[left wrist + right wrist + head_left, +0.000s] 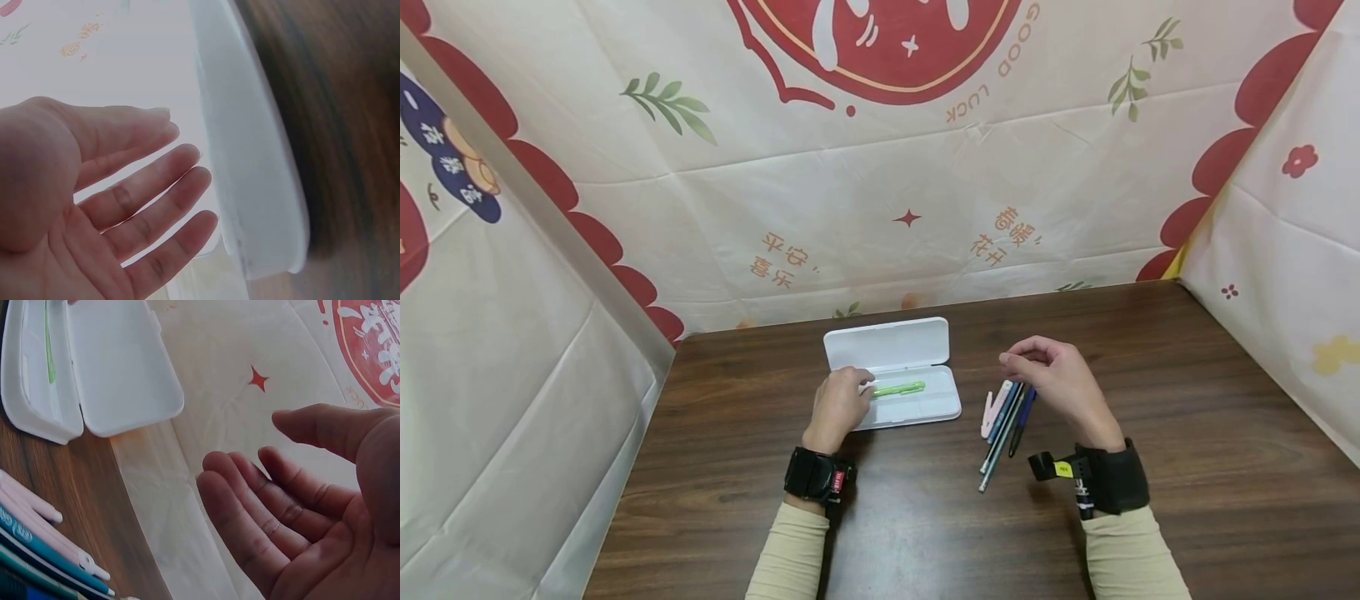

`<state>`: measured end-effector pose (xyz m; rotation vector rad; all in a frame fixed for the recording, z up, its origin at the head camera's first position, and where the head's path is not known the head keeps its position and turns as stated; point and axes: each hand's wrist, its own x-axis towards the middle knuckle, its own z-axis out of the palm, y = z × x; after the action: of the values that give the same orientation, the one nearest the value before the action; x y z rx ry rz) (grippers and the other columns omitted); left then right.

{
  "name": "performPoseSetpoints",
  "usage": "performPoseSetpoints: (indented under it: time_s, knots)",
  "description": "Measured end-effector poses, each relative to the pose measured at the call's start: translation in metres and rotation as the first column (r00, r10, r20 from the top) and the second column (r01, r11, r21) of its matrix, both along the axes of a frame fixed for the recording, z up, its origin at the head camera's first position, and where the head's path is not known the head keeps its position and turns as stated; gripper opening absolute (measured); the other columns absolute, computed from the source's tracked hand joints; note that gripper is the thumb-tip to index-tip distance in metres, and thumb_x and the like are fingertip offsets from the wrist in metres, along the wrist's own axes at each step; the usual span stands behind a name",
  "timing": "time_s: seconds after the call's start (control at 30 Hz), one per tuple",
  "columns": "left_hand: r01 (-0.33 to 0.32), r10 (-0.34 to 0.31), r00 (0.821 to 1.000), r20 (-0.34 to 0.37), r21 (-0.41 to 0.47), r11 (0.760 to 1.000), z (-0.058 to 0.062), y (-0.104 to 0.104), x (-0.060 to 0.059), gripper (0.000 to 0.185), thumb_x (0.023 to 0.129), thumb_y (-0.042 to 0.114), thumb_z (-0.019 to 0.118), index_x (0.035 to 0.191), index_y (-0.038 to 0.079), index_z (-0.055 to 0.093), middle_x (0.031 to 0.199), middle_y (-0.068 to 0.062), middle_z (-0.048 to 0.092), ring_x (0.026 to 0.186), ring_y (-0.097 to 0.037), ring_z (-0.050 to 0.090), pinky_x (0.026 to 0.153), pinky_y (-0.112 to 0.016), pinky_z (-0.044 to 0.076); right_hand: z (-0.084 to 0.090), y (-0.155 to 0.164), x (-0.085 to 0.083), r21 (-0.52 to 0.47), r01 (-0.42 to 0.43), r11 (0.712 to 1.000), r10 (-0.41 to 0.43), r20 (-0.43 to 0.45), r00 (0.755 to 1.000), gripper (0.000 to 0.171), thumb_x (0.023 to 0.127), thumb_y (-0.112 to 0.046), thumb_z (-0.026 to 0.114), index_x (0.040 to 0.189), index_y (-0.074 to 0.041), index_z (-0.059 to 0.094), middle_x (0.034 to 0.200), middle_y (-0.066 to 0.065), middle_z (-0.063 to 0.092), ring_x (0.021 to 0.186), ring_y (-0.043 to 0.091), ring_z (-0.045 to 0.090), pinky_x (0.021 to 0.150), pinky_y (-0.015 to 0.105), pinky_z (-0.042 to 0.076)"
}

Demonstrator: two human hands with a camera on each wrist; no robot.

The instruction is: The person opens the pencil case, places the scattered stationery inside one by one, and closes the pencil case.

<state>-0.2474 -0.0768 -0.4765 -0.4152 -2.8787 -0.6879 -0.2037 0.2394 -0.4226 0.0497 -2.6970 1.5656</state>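
White pencil case (917, 408), lime-green pen (900, 388) inside, pink, teal and dark-blue pens (1003, 421), dark brown woodgrain table (925, 517)

left hand (94, 206) is showing palm-up w/ fingers (156, 187) lying straight & slightly spread, holding nothing. just right of the fingertips a white case (250, 162) is running top to bottom thru the frame, its rounded edge ending near the bottom. whether fingertips are touching it can't be told. right of the case a dark brown table (337, 112) is showing, blurred. a pale backdrop w/ orange print (81, 40) is filling the upper left.
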Motion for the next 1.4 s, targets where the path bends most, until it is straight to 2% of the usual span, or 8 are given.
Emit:
performPoseSetpoints:
  time_s: [0.17, 0.37, 0.5, 0.67, 0.9, 1.2, 1.4]
  knots:
    - [-0.006, 0.006, 1.000, 0.011, 0.008, 1.000, 0.002, 0.000, 0.000, 0.014, 0.090, 0.012, 0.072, 0.103, 0.008, 0.078, 0.103, -0.007, 0.075, 0.096, -0.022, 0.071, 0.077, -0.039, 0.056, 0.000, 0.005, 0.001, 0.057, 0.041, 0.998, -0.041, -0.014, 0.999, 0.040, 0.097, -0.042, 0.061, 0.112, -0.005, 0.066, 0.101, 0.014, 0.071, 0.090, 0.026, 0.068, 0.079, 0.031, 0.053]
    - [-0.012, 0.012, 0.999, 0.031, 0.004, 1.000, 0.004, 0.001, 0.000, 0.015, 0.091, 0.014, 0.072, 0.104, 0.010, 0.077, 0.105, -0.006, 0.075, 0.098, -0.022, 0.070, 0.078, -0.039, 0.056, -0.001, 0.010, 0.002, 0.108, 0.049, 0.993, -0.050, 0.000, 0.999, 0.040, 0.099, -0.039, 0.060, 0.113, -0.002, 0.065, 0.102, 0.016, 0.070, 0.092, 0.034, 0.068, 0.081, 0.036, 0.052]
    - [-0.010, 0.010, 0.999, 0.040, 0.006, 1.000, 0.006, 0.000, 0.000, 0.016, 0.091, 0.014, 0.072, 0.105, 0.010, 0.077, 0.107, -0.006, 0.075, 0.100, -0.022, 0.070, 0.079, -0.039, 0.055, -0.002, 0.013, 0.001, 0.162, 0.040, 0.986, -0.047, 0.041, 0.998, 0.037, 0.100, -0.034, 0.059, 0.114, -0.001, 0.064, 0.104, 0.019, 0.068, 0.092, 0.035, 0.067, 0.081, 0.044, 0.053]
    - [-0.012, 0.012, 0.999, 0.045, 0.012, 1.000, 0.006, 0.000, 0.000, 0.016, 0.092, 0.015, 0.071, 0.105, 0.010, 0.077, 0.108, -0.006, 0.075, 0.101, -0.022, 0.070, 0.080, -0.039, 0.055, -0.004, 0.016, 0.000, 0.192, 0.021, 0.981, -0.040, 0.095, 0.995, 0.033, 0.100, -0.028, 0.059, 0.115, 0.002, 0.062, 0.104, 0.021, 0.067, 0.090, 0.034, 0.068, 0.079, 0.046, 0.054]
    - [-0.015, 0.014, 0.998, 0.057, 0.014, 1.000, 0.007, 0.000, 0.000, 0.017, 0.092, 0.016, 0.071, 0.106, 0.010, 0.077, 0.108, -0.006, 0.074, 0.102, -0.022, 0.070, 0.081, -0.040, 0.055, -0.009, 0.019, -0.002, 0.230, 0.002, 0.973, -0.045, 0.180, 0.983, 0.030, 0.100, -0.023, 0.057, 0.114, 0.003, 0.062, 0.103, 0.020, 0.068, 0.092, 0.034, 0.066, 0.074, 0.040, 0.049]
    - [-0.012, 0.011, 0.999, 0.052, 0.019, 1.000, 0.006, -0.001, -0.001, 0.017, 0.092, 0.017, 0.070, 0.107, 0.010, 0.077, 0.108, -0.006, 0.074, 0.102, -0.022, 0.069, 0.080, -0.040, 0.055, -0.016, 0.023, -0.005, 0.256, 0.007, 0.967, -0.075, 0.260, 0.963, 0.029, 0.099, -0.022, 0.055, 0.109, 0.004, 0.063, 0.098, 0.021, 0.067, 0.080, 0.023, 0.066, 0.072, 0.040, 0.049]
    - [-0.014, 0.013, 0.998, 0.057, 0.017, 1.000, 0.007, -0.002, 0.000, 0.018, 0.092, 0.017, 0.070, 0.107, 0.009, 0.077, 0.109, -0.006, 0.074, 0.102, -0.022, 0.069, 0.080, -0.040, 0.055, -0.022, 0.021, -0.007, 0.248, 0.022, 0.968, -0.098, 0.300, 0.949, 0.027, 0.099, -0.021, 0.056, 0.106, 0.004, 0.062, 0.093, 0.017, 0.065, 0.077, 0.022, 0.064, 0.069, 0.036, 0.049]
